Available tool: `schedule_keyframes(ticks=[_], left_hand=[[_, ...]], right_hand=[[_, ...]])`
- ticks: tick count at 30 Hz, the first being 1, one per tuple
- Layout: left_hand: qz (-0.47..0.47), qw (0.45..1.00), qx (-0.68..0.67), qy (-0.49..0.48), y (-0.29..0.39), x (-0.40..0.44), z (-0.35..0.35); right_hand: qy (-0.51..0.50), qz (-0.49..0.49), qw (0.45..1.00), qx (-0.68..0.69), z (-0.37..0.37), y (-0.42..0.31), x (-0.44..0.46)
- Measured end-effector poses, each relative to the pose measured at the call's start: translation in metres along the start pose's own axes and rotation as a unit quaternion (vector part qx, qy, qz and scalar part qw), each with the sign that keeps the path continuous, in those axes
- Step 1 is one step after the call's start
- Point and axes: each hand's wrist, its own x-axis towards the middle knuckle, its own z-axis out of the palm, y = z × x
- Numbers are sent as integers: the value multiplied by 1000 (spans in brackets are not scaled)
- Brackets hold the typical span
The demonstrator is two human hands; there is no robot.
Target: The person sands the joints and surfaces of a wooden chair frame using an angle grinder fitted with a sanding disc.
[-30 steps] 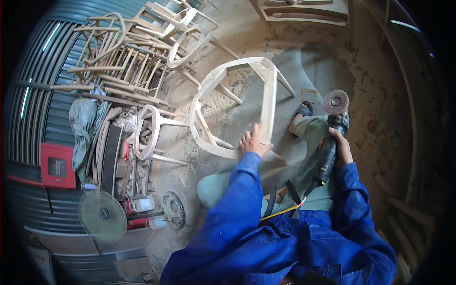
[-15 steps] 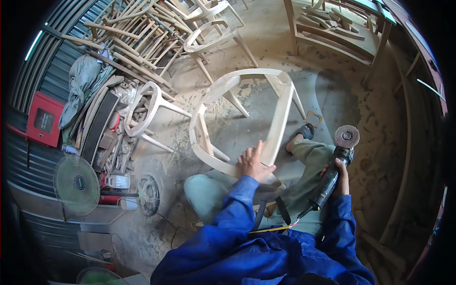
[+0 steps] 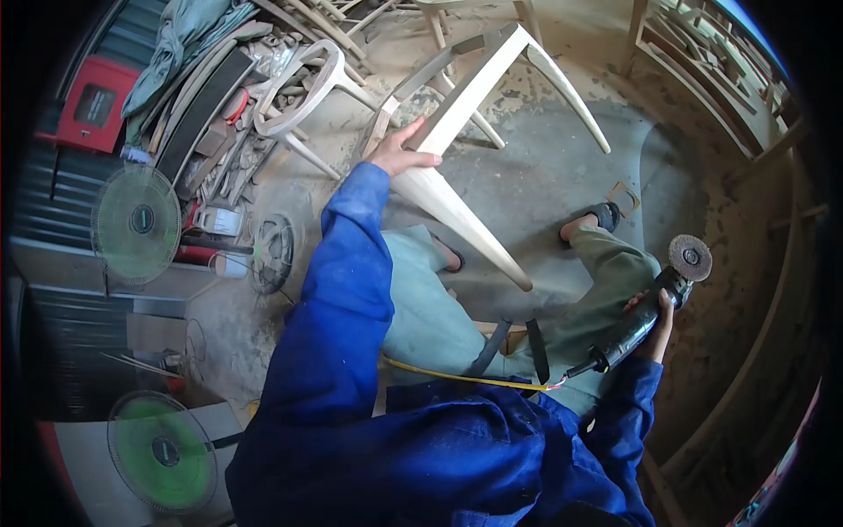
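Note:
A pale wooden chair frame [image 3: 474, 95] stands tilted in front of me, one tapering leg pointing toward my knees. My left hand [image 3: 399, 154] grips it at a corner joint, fingers over the rail and thumb along the near side. Out to the right, my right hand [image 3: 663, 323] is wrapped around the dark body of an angle grinder [image 3: 625, 335]. The round abrasive disc [image 3: 690, 257] on its head faces up, away from the chair. Whether the disc is spinning cannot be made out. A cord runs from the grinder's rear end toward my lap.
Another chair frame [image 3: 303, 97] stands at left, beside piled wood offcuts. Two fans, an upper one [image 3: 140, 220] and a green one [image 3: 162, 452], line the left side near a red box [image 3: 95, 104]. A wooden rack [image 3: 702, 79] holds offcuts at far right.
The chair frame has been tipped and turned, its near leg now pointing at me. My left hand has moved left and up with it. The grinder stays in my right hand, shifted slightly right in view.

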Motion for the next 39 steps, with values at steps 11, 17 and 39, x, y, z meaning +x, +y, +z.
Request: schedule_keyframes(ticks=[11,17,39], left_hand=[[-40,983,74,163,-26,14,-48],[0,973,117,200,-38,15,-37],[117,941,211,239,12,-27,76]], right_hand=[[8,7,1000,-6,-3,-2,5],[1,8,999,-32,0,-5,2],[51,10,997,-53,1,1,-3]])
